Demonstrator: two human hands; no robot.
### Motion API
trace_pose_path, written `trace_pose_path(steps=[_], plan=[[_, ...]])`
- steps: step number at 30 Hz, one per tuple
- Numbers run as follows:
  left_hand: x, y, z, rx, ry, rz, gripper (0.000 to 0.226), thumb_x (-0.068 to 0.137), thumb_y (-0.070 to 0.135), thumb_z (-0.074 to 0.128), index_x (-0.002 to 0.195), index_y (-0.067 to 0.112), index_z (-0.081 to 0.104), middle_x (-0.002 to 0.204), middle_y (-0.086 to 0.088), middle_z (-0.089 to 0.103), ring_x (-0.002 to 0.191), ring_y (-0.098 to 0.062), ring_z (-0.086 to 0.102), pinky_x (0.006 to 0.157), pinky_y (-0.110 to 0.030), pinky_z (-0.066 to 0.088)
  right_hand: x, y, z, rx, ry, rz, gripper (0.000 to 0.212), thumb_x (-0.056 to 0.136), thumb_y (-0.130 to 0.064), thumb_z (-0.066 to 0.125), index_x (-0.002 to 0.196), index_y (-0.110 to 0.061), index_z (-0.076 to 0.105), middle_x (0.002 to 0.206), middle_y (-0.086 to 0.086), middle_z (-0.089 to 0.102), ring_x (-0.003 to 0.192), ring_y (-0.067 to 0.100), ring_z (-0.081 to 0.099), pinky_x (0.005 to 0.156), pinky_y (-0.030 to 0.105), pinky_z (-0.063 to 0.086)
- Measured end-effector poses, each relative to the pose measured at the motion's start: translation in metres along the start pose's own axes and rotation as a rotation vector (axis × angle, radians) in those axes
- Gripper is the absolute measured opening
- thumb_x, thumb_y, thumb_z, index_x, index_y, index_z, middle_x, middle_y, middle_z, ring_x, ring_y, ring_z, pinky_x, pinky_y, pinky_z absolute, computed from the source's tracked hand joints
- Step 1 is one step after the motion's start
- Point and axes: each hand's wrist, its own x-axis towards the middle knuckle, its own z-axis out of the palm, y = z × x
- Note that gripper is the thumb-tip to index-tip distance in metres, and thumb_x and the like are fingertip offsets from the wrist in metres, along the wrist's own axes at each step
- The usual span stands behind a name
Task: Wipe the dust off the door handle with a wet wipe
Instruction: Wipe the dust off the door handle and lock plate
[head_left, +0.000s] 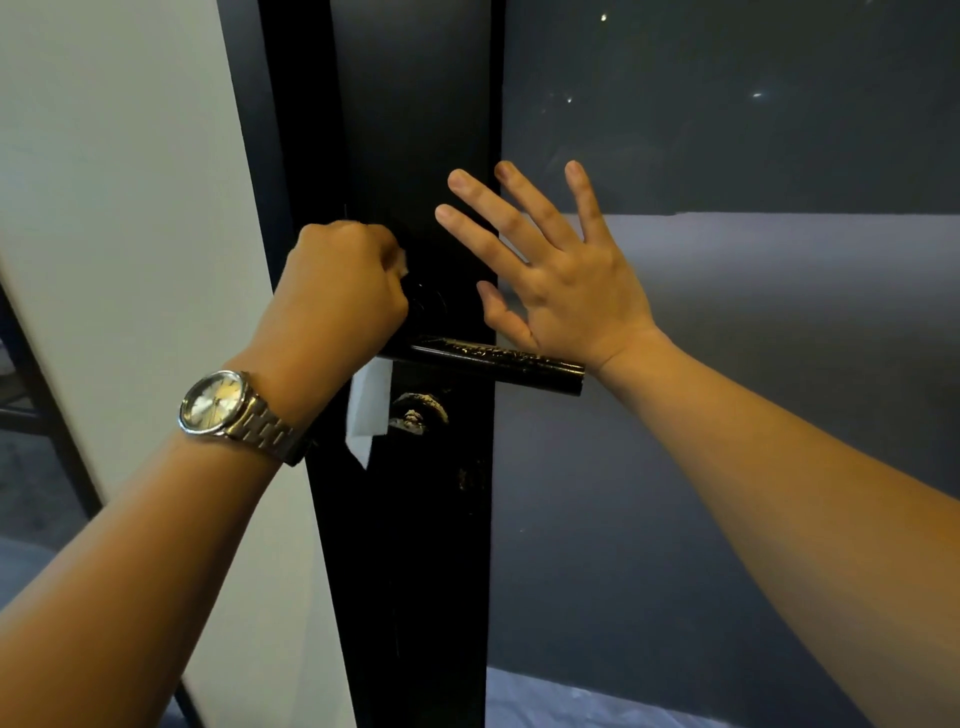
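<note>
The left hand (337, 296) fingers clench the wet wipe (370, 410) at the lever handle (498, 361) base; the right hand (556, 270), at three o'clock, is splayed flat. Its loose tail may miss dust.

Surroundings: dark door, frosted glass panel, pale wall.

A tall black door stile (415, 130) runs from the top edge to the bottom edge of the view. A round lock cylinder with pale grime on its face (418, 410) is set into the stile; scuffed pale flecks (470, 478) mark the black surface just below and right of it. Right of the stile lies a grey frosted glass panel (753, 130), darker in its upper part, lighter below, with a few bright specks near the top. Left of the stile stands a white wall surface (119, 182). A silver metal-link wristwatch with a pale dial (215, 402) shows at lower left.
</note>
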Motion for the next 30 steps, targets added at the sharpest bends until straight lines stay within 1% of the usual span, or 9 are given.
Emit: trace_pose_path(steps=[2, 4, 8, 13, 18, 21, 25, 28, 30], plan=[[-0.004, 0.001, -0.002, -0.024, 0.036, 0.064, 0.025, 0.092, 0.012, 0.046, 0.107, 0.003, 0.063, 0.099, -0.014, 0.062, 0.077, -0.015, 0.048, 0.068, -0.018, 0.034, 0.000, -0.001, 0.000, 0.000, -0.004, -0.002, 0.052, 0.095, -0.036, 0.038, 0.144, -0.020, 0.039, 0.149, 0.005, 0.039, 0.137, 0.029, 0.037, 0.109, 0.056, 0.023], [-0.002, -0.003, -0.002, -0.016, 0.025, -0.011, 0.026, 0.092, 0.014, 0.046, 0.106, 0.001, 0.063, 0.090, -0.013, 0.062, 0.070, -0.016, 0.050, 0.059, -0.016, 0.035, 0.001, 0.000, -0.001, 0.002, -0.003, 0.000, 0.051, 0.095, -0.036, 0.038, 0.143, -0.020, 0.039, 0.149, 0.005, 0.039, 0.137, 0.029, 0.037, 0.110, 0.056, 0.022], [0.005, -0.002, -0.002, 0.071, -0.056, -0.140, 0.025, 0.090, 0.012, 0.046, 0.100, -0.004, 0.063, 0.087, -0.018, 0.060, 0.066, -0.023, 0.050, 0.056, -0.026, 0.039, 0.001, 0.000, -0.001, 0.004, 0.001, 0.002, 0.051, 0.094, -0.035, 0.039, 0.143, -0.019, 0.040, 0.149, 0.005, 0.039, 0.136, 0.029, 0.038, 0.109, 0.057, 0.023], [-0.002, -0.005, -0.002, -0.036, 0.031, 0.069, 0.024, 0.090, 0.012, 0.049, 0.105, 0.005, 0.065, 0.099, -0.012, 0.067, 0.080, -0.019, 0.056, 0.072, -0.020, 0.037, 0.000, 0.000, -0.001, -0.004, 0.009, 0.001, 0.051, 0.094, -0.035, 0.039, 0.143, -0.019, 0.041, 0.148, 0.005, 0.039, 0.136, 0.029, 0.038, 0.108, 0.058, 0.024], [-0.009, -0.012, 0.002, -0.213, 0.115, -0.163, 0.021, 0.091, 0.019, 0.050, 0.095, 0.007, 0.067, 0.073, 0.002, 0.058, 0.060, -0.008, 0.050, 0.050, -0.002, 0.036, 0.001, 0.000, -0.001, -0.011, 0.007, 0.002, 0.052, 0.094, -0.035, 0.040, 0.143, -0.019, 0.040, 0.148, 0.005, 0.039, 0.136, 0.028, 0.038, 0.109, 0.057, 0.023], [-0.013, -0.012, 0.007, -0.333, 0.093, -0.323, 0.025, 0.092, 0.018, 0.048, 0.080, 0.004, 0.064, 0.064, -0.001, 0.055, 0.055, -0.006, 0.046, 0.052, -0.013, 0.037, 0.000, 0.000, 0.000, -0.010, 0.004, 0.002, 0.052, 0.094, -0.035, 0.040, 0.144, -0.020, 0.039, 0.149, 0.005, 0.039, 0.136, 0.029, 0.037, 0.109, 0.058, 0.023], [-0.014, -0.011, 0.012, -0.423, 0.033, -0.480, 0.021, 0.086, 0.011, 0.045, 0.076, -0.002, 0.058, 0.065, -0.011, 0.052, 0.055, -0.017, 0.046, 0.050, -0.021, 0.041, 0.002, 0.000, -0.001, -0.008, 0.003, -0.005, 0.052, 0.094, -0.035, 0.041, 0.144, -0.019, 0.039, 0.149, 0.005, 0.038, 0.136, 0.029, 0.038, 0.108, 0.058, 0.024], [-0.015, -0.012, 0.015, -0.678, -0.083, -0.694, 0.015, 0.082, 0.012, 0.046, 0.085, 0.002, 0.056, 0.080, -0.014, 0.053, 0.081, -0.031, 0.057, 0.081, -0.040, 0.053, 0.000, 0.000, -0.001, -0.011, 0.010, -0.001, 0.052, 0.094, -0.035, 0.040, 0.144, -0.019, 0.040, 0.149, 0.005, 0.039, 0.136, 0.028, 0.038, 0.108, 0.058, 0.024], [-0.018, -0.012, 0.018, -0.784, -0.097, -0.757, 0.014, 0.084, 0.013, 0.045, 0.087, 0.003, 0.055, 0.085, -0.014, 0.050, 0.083, -0.030, 0.053, 0.083, -0.047, 0.050, 0.000, 0.000, -0.001, -0.010, 0.010, 0.000, 0.052, 0.094, -0.035, 0.040, 0.144, -0.019, 0.039, 0.149, 0.005, 0.039, 0.136, 0.028, 0.038, 0.108, 0.058, 0.024]])
